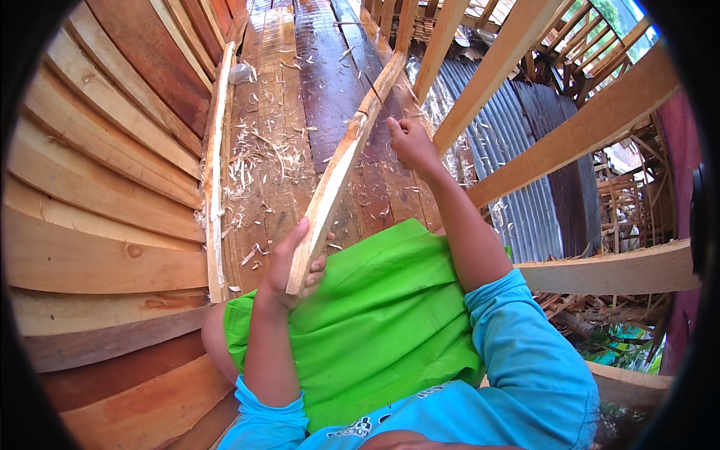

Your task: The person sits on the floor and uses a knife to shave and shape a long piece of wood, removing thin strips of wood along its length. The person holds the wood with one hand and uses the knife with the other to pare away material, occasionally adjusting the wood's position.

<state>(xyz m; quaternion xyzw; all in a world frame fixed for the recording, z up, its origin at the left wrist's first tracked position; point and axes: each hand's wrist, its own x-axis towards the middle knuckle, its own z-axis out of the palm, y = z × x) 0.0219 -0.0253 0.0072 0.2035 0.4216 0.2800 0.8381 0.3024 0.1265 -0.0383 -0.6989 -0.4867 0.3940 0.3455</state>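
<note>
My left hand (296, 262) is wrapped round the near end of a long wooden stick (336, 176). Pale, freshly shaved wood shows along much of it, with rough brown patches towards the far end. The stick slants away from my lap, up and to the right, its far end by the slatted railing. Closed in a fist, my right hand (412, 144) is just right of the stick. From it a thin, dark knife blade (376, 91), seen nearly edge-on, reaches forward across the stick's upper part. The knife's handle is hidden in my fingers.
Wood shavings (259, 157) litter the plank floor (364, 202). A second partly shaved stick (215, 180) lies along the board wall (112, 202) on the left, beside a small pale cup-like object (240, 73). Wooden railing slats (577, 124) stand on the right, with corrugated metal sheets (499, 142) beyond.
</note>
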